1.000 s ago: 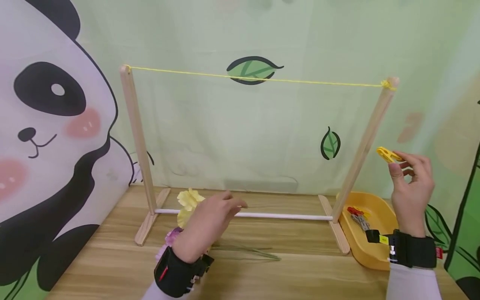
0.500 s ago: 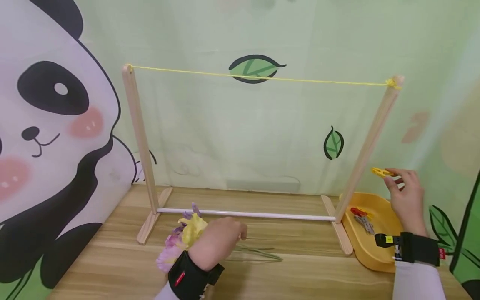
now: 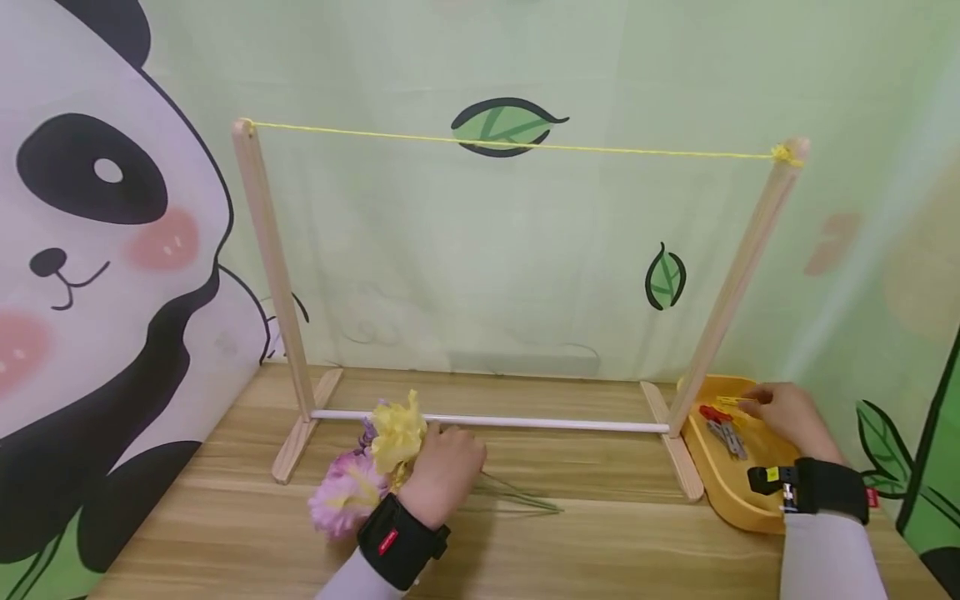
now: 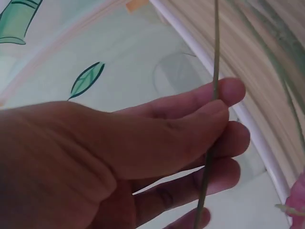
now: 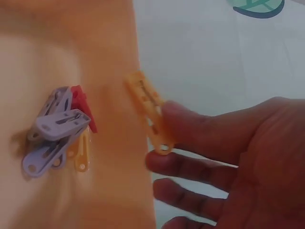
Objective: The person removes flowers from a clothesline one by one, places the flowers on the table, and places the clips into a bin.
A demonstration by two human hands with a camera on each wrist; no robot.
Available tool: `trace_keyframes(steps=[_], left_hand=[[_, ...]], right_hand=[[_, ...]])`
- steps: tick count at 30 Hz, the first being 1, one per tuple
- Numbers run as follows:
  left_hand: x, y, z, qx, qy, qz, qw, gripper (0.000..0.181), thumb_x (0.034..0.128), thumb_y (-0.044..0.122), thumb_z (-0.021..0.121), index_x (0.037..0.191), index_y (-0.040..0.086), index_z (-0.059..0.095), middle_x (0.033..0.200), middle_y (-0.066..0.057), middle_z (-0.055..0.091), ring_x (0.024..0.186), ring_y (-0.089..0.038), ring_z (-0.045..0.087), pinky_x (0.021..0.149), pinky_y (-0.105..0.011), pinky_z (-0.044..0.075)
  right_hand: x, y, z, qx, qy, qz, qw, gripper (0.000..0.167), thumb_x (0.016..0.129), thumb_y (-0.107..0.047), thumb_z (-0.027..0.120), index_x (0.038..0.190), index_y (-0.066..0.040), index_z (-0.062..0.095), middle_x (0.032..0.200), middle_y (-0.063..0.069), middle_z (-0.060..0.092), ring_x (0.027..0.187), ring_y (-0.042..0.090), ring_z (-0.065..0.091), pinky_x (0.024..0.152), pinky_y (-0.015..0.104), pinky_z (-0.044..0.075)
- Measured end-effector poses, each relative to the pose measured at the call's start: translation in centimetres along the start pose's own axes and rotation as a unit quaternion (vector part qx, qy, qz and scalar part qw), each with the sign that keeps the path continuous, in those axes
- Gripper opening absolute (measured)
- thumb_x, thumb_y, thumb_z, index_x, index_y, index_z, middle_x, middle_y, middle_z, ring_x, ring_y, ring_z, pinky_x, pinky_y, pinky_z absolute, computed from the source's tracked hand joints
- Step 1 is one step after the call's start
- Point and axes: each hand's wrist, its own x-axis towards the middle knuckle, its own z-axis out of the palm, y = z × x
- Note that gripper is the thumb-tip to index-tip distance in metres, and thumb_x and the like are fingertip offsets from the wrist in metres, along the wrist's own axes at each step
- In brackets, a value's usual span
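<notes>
My left hand (image 3: pixel 444 473) is low over the table, just right of a yellow flower (image 3: pixel 396 435) and a pink-purple flower (image 3: pixel 347 493). In the left wrist view, its thumb and fingers pinch a thin green stem (image 4: pixel 217 52). More stems (image 3: pixel 521 496) lie on the table to the right. My right hand (image 3: pixel 797 421) is over the yellow basin (image 3: pixel 742 492), pinching a yellow clothespin (image 5: pixel 143 93) by one end near the basin's edge. Inside the basin lie several grey clothespins (image 5: pixel 64 125), a red clothespin (image 5: pixel 80 98) and another yellow clothespin (image 5: pixel 82 155).
A wooden frame stands behind the flowers, with a left post (image 3: pixel 273 267) and a right post (image 3: pixel 735 300). A yellow string (image 3: pixel 600 150) joins their tops, and a white rod (image 3: pixel 525 422) joins the feet. A printed cloth (image 3: pixel 450 267) hangs behind.
My right hand has come down from beside the right post to the basin, still holding the clothespin. My left hand has lowered and moved slightly right, from above the flowers to their stems.
</notes>
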Motion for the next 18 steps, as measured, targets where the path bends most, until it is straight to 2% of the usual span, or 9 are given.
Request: trace_keyframes(steps=[5,9,12,15,18], left_hand=[[0.2,-0.1,0.8,0.017,0.018,-0.003,0.9997,0.026,0.0799,0.005,0.079,0.061,0.018,0.067,0.065,0.001,0.067,0.061,-0.017,0.062,0.067,-0.038,0.044],[0.2,-0.2,1.2,0.014,0.029,-0.011,0.9994,0.024,0.0787,0.005,0.078,0.061,0.017,0.068,0.064,0.000,0.067,0.060,-0.017,0.063,0.065,-0.038,0.045],[0.2,-0.3,1.3,0.014,0.030,-0.017,0.9993,0.022,0.0786,0.006,0.077,0.061,0.017,0.069,0.063,0.000,0.067,0.059,-0.017,0.063,0.064,-0.038,0.046],[0.2,-0.5,1.2,0.024,0.024,-0.021,0.9992,0.023,0.0789,0.006,0.077,0.060,0.016,0.067,0.061,0.000,0.066,0.058,-0.016,0.063,0.068,-0.040,0.046],[0.1,-0.6,0.7,0.035,0.014,-0.030,0.9989,0.025,0.0795,0.006,0.077,0.059,0.016,0.066,0.060,0.001,0.064,0.058,-0.016,0.063,0.077,-0.044,0.049]], right_hand=[[0.2,0.4,0.3,-0.010,-0.053,0.003,0.9985,0.037,0.103,-0.012,0.065,0.119,0.021,0.060,0.110,0.039,0.062,0.095,0.048,0.059,0.085,0.061,0.053],[0.4,1.0,0.8,-0.021,-0.084,-0.023,0.9959,0.033,0.100,-0.014,0.070,0.112,0.017,0.066,0.103,0.032,0.066,0.089,0.040,0.059,0.078,0.052,0.053],[0.5,0.8,1.1,-0.006,-0.117,-0.031,0.9926,0.032,0.098,-0.016,0.072,0.110,0.014,0.068,0.102,0.026,0.068,0.091,0.035,0.057,0.077,0.048,0.050],[0.3,0.2,1.0,0.004,-0.145,-0.026,0.9891,0.037,0.100,-0.020,0.070,0.112,0.015,0.067,0.104,0.025,0.068,0.094,0.036,0.057,0.080,0.050,0.049],[0.2,-0.3,0.6,-0.014,-0.141,-0.033,0.9893,0.043,0.103,-0.025,0.067,0.115,0.016,0.064,0.108,0.031,0.066,0.095,0.042,0.059,0.083,0.058,0.051]])
